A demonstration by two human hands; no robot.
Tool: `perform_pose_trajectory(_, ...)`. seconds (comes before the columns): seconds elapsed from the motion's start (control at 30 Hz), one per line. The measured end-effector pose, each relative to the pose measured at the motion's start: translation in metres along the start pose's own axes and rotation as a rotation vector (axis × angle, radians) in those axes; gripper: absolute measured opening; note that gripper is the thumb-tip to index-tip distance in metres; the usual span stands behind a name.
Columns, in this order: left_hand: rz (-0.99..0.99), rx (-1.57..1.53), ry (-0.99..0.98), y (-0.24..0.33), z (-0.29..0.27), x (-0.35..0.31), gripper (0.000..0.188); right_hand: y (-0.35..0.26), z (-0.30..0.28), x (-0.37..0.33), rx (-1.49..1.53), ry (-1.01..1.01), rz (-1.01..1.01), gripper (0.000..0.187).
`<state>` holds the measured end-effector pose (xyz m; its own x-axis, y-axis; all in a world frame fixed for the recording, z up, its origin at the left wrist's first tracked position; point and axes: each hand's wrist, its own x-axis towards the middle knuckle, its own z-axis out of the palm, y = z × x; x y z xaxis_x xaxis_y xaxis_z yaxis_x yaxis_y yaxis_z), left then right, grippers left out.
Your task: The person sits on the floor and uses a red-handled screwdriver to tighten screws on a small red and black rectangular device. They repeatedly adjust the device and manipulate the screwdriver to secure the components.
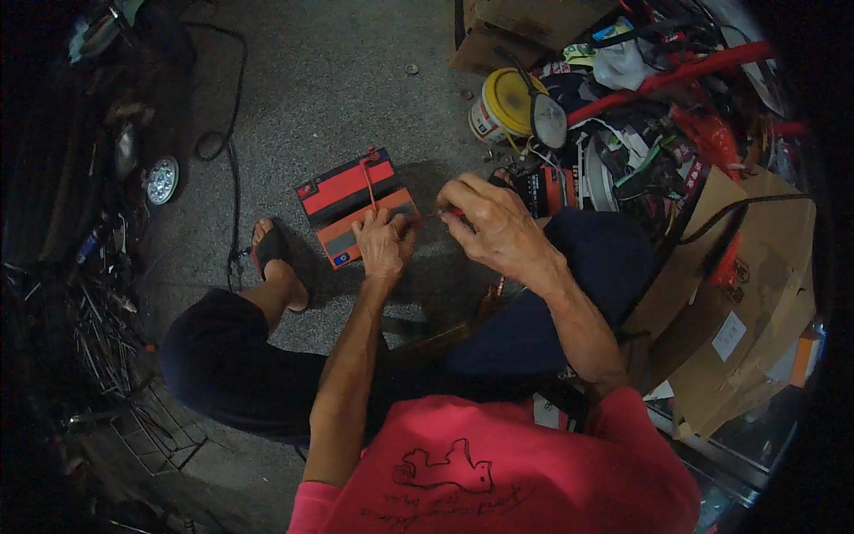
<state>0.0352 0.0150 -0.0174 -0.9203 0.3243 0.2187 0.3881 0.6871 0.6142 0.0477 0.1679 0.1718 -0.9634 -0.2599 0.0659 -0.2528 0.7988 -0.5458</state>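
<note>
Two block-shaped batteries, one red and black (342, 188) and one orange and grey (342, 247), stand side by side on the floor in front of me. A red wire (368, 182) runs across their tops. My left hand (384, 245) lies over the orange battery's near right part, thumb and fingertips pinched together at its corner; what they hold is too small to tell. To its right, my right hand (494, 222) is closed on what looks like a screwdriver (457, 214). Its red handle shows between the fingers, and a thin shaft points toward my left hand.
A yellow-lidded bucket (510, 102) and a heap of parts and bags are at the far right. An open cardboard box (747, 267) stands beside my right knee. A black cable (236, 133) and a round lamp (162, 180) lie left; metal rods (107, 343) are piled nearer.
</note>
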Motion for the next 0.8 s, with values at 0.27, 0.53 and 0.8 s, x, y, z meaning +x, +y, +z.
perform_pose_trajectory(0.27,-0.034,-0.006,-0.062,-0.004,0.002,-0.002,0.02,-0.009,0.002,-0.002,-0.215,0.016,-0.013,0.02)
perform_pose_trajectory(0.53,-0.043,-0.003,-0.101,-0.002,-0.003,-0.001,0.022,-0.007,0.002,-0.001,-0.211,0.071,-0.06,0.02)
perform_pose_trajectory(0.8,-0.031,-0.016,-0.087,-0.004,0.0,-0.001,0.018,-0.013,0.001,0.001,-0.124,-0.032,-0.001,0.021)
